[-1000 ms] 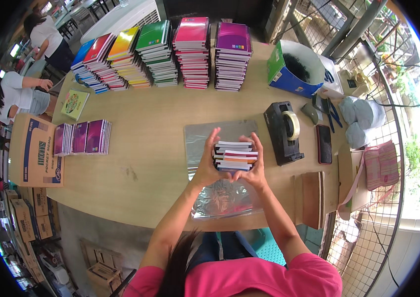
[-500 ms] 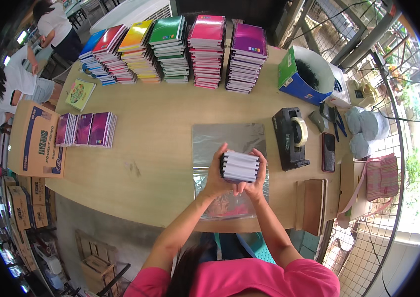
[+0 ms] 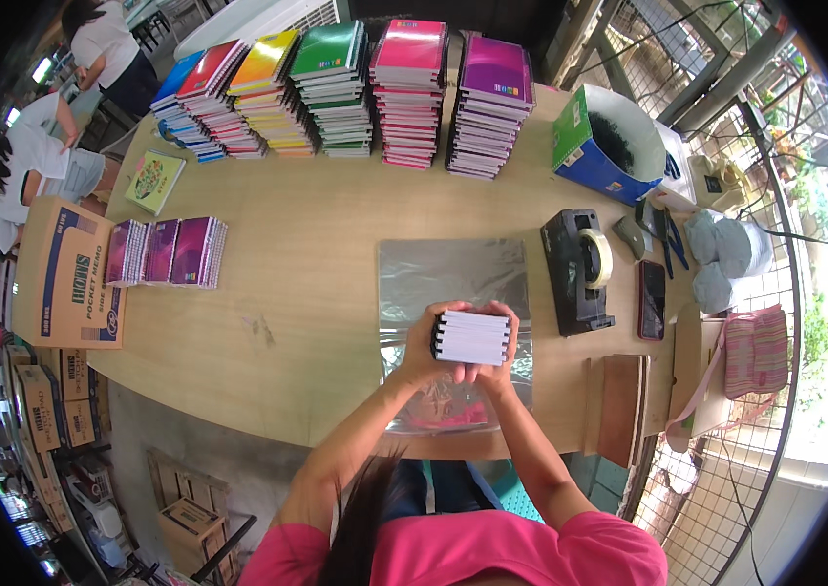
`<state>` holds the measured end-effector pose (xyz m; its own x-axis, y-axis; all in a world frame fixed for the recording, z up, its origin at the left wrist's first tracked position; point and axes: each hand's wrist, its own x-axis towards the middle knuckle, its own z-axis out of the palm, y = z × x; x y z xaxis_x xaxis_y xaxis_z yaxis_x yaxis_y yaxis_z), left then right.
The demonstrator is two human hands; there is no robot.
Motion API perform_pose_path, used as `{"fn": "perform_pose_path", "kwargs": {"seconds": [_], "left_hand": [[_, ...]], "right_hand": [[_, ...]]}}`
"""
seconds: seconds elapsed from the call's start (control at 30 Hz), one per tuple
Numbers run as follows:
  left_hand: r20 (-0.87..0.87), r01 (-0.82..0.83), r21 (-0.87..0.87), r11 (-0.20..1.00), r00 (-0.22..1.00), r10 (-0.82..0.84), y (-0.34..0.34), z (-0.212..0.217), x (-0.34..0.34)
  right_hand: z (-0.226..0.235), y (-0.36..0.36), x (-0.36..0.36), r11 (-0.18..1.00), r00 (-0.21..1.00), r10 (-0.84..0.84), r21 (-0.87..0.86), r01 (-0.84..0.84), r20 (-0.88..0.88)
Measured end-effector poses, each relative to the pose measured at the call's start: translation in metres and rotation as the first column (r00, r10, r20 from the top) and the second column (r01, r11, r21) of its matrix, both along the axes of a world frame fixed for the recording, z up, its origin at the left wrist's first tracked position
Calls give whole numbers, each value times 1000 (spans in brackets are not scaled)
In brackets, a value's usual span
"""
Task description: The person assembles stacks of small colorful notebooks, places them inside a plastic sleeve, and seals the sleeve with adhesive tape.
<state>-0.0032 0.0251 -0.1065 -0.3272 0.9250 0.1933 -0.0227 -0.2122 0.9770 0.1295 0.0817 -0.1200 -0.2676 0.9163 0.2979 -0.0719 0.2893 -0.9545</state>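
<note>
A small stack of spiral notebooks (image 3: 472, 338) sits between my two hands, with its white page edges facing up and dark bindings at the ends. My left hand (image 3: 419, 352) wraps its left end and my right hand (image 3: 502, 366) closes round the right end, fingers curled over the far corner. Fingertips of both hands come near each other at the near side. Beneath them a clear plastic sheet (image 3: 453, 269) lies flat on the table (image 3: 287, 225). The covers of the held notebooks are mostly hidden.
Tall notebook stacks (image 3: 411, 98) line the table's back. Small purple notebooks (image 3: 165, 252) stand at left by a carton (image 3: 72, 273). To the right are a tape dispenser (image 3: 570, 288), a phone (image 3: 651, 298), scissors (image 3: 673, 239) and an open blue-green box (image 3: 599, 176). Two people are beyond the left side.
My fingers, earlier spread at the far corners, now curl closer round the notebooks. The stack has become more even and turned slightly straighter, staying over the plastic sheet.
</note>
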Motion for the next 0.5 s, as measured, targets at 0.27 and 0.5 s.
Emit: {"fn": "perform_pose_path", "kwargs": {"seconds": [0.27,0.5], "left_hand": [[-51,-59,64,996,997,62,7,-7,-1],[-379,-226,-177,958,914,146,-37,1,-43]], "right_hand": [[-23,5,1,990,995,-89,112,84,48],[78,59,29,876,904,423,-286,-388,69]]}}
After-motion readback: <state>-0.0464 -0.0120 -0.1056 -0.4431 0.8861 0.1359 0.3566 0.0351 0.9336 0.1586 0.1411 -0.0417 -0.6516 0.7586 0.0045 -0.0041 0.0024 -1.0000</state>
